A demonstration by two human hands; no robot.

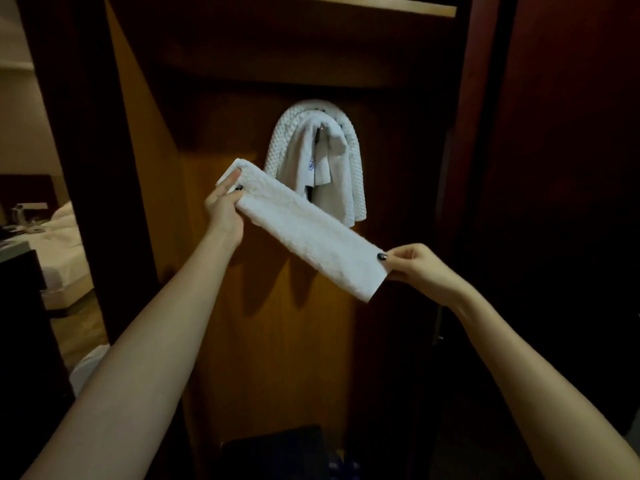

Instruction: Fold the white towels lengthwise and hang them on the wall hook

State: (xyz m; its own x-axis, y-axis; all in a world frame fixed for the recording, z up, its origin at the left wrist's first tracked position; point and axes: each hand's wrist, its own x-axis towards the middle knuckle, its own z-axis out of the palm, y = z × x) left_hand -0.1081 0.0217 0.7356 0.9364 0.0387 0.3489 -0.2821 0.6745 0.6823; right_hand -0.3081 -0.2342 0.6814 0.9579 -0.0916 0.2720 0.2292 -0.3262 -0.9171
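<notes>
1. wooden panel [277,323]: a tall, warm-brown wall surface facing the person, set between darker wood frames; it fills the middle of the view.
2. bed [65,251]: seen through the opening on the left, with white sheets, well apart from the panel.
3. folded towel [304,230]: a white towel folded into a long narrow band, held taut in the air in front of the panel, slanting from upper left down to lower right; its upper part overlaps the lower left of the hanging towels in the view.
4. hanging towels [318,161]: white towels draped over the wall hook, a waffle-textured one arching on the outside and a smoother one with a small blue mark inside it.
5. left hand [223,206]: closed on the upper-left end of the folded towel, thumb on top and fingers [239,199] curled beneath.
6. right hand [415,268]: pinching the lower-right end of the band, thumb with a dark nail pressed on its face.
7. wall hook [322,128]: only a small metal glint shows between the draped folds.
</notes>
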